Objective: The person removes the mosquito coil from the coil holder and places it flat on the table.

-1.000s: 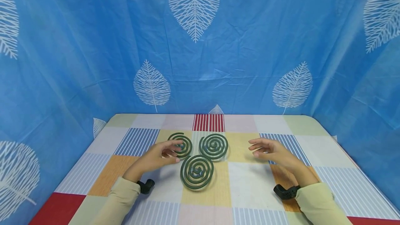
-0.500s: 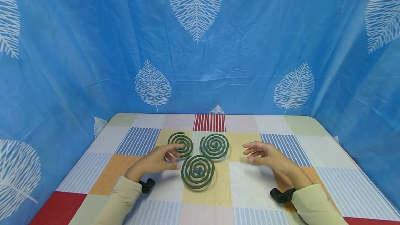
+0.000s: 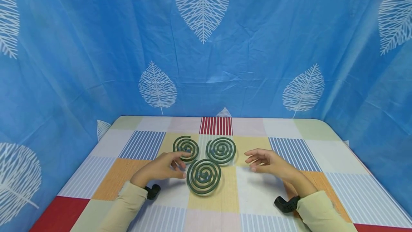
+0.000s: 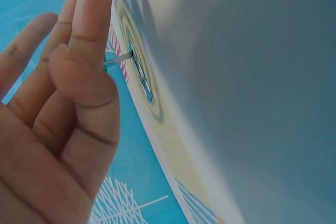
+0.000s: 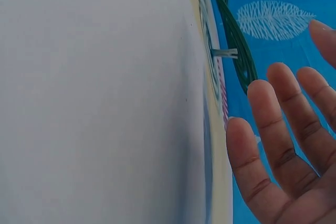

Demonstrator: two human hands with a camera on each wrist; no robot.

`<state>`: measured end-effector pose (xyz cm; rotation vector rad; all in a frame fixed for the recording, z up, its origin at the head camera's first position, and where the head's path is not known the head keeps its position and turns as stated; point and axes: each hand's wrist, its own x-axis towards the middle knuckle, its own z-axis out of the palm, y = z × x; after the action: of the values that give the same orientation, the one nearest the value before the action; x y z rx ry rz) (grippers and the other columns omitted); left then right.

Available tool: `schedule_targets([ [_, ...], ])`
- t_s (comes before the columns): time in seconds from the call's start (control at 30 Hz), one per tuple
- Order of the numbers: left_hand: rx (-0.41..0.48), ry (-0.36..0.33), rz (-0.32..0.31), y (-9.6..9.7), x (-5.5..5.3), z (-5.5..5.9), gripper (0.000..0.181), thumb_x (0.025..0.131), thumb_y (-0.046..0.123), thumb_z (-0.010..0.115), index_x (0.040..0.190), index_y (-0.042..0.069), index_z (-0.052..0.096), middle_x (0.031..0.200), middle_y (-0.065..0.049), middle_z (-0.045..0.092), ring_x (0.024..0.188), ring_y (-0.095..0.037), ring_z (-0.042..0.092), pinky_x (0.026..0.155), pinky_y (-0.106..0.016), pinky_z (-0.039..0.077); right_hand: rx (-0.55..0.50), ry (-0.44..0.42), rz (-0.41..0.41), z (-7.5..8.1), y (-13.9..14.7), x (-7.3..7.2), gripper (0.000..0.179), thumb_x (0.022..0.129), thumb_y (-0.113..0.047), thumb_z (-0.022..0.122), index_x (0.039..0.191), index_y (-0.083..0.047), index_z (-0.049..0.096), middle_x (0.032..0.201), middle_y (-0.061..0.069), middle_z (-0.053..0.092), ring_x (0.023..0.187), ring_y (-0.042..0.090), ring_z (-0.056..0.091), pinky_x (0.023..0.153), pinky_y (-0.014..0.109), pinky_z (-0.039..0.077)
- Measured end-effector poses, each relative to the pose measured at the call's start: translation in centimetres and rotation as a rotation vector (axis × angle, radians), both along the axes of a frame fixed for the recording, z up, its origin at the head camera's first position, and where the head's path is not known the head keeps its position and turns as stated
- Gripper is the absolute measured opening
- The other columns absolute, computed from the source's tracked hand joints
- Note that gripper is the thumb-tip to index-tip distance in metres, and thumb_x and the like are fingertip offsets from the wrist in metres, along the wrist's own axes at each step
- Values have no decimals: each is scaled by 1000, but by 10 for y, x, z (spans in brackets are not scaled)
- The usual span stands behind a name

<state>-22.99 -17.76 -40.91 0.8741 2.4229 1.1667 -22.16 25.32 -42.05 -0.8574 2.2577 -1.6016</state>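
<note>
Left hand (image 3: pixel 161 166) held above the tabletop (image 3: pixel 264 192), half open; fingers loosely bent, thumb set apart from them, nothing gripped. Just beyond its index fingertip, a dark green flat spiral coil (image 3: pixel 186 148) is partly covered in the head view; whether contact is made cannot be told. A second coil, likewise dark green (image 3: pixel 221 149), is placed farther to the right of that fingertip. A third, same colour and form (image 3: pixel 204 175), is seen just beside the left thumb tip, on its right.

Right hand (image 3: pixel 273 163) held to the right of all three, also half open, fingers gently bent, nothing gripped; the second coil is nearest to it, separated by a stretch of patchwork-printed cloth. Past its fingertips, in the right wrist view, a coil is seen almost edge-on, held off the cloth by a thin silvery stand (image 5: pixel 226 53).

Behind each thumb, a black curved device (image 3: pixel 153 191) is worn at the wrist. Beyond both hands, a blue curtain with white leaf prints (image 3: pixel 257 46) is hung.
</note>
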Motion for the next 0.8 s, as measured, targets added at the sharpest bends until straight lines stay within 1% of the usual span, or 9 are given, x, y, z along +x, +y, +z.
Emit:
schedule_targets([
  [0.07,-2,1,-9,1,0,0,72,94,14,85,155,-6,52,114,-11,74,94,-16,71,81,-31,59,2,9,10,-1,-2,0,51,101,1,72,143,21,52,125,35,67,111,22,72,92,28,57],
  [0.2,-12,9,-19,2,1,-1,72,94,15,86,155,-4,53,113,-9,74,94,-17,71,82,-31,59,2,-2,30,-2,-6,0,52,101,0,72,143,21,51,125,37,66,109,22,72,92,28,57],
  [0.3,-24,1,-19,4,1,-1,74,93,15,86,156,-4,53,112,-8,74,94,-17,71,82,-32,59,-5,-16,53,-2,-8,0,52,101,-1,72,143,22,50,125,39,66,106,23,73,91,28,58],
  [0.43,-30,-15,-17,6,2,-1,76,92,14,87,156,-5,51,109,-6,74,92,-15,70,81,-31,59,-10,-26,70,-3,-12,1,53,101,-1,72,143,22,50,124,37,67,104,21,73,90,29,59],
  [0.6,-29,-18,-23,7,3,-3,78,90,11,88,155,-7,51,107,-3,74,87,-11,68,73,-28,57,-5,-27,75,-4,-18,4,52,101,-1,73,143,21,51,123,35,69,104,21,73,90,29,58],
  [0.73,-21,-37,-26,8,3,-4,80,89,9,88,156,-9,49,106,-3,73,83,-9,67,65,-27,55,-13,-35,85,-4,-23,6,51,101,-1,73,142,20,52,124,35,69,104,19,72,90,28,58],
  [0.8,-17,-49,-24,8,4,-4,81,88,9,88,156,-9,48,105,-3,72,82,-9,68,62,-27,55,-26,-43,92,-5,-25,6,52,101,-1,73,142,21,51,123,36,69,104,17,73,90,28,58],
])
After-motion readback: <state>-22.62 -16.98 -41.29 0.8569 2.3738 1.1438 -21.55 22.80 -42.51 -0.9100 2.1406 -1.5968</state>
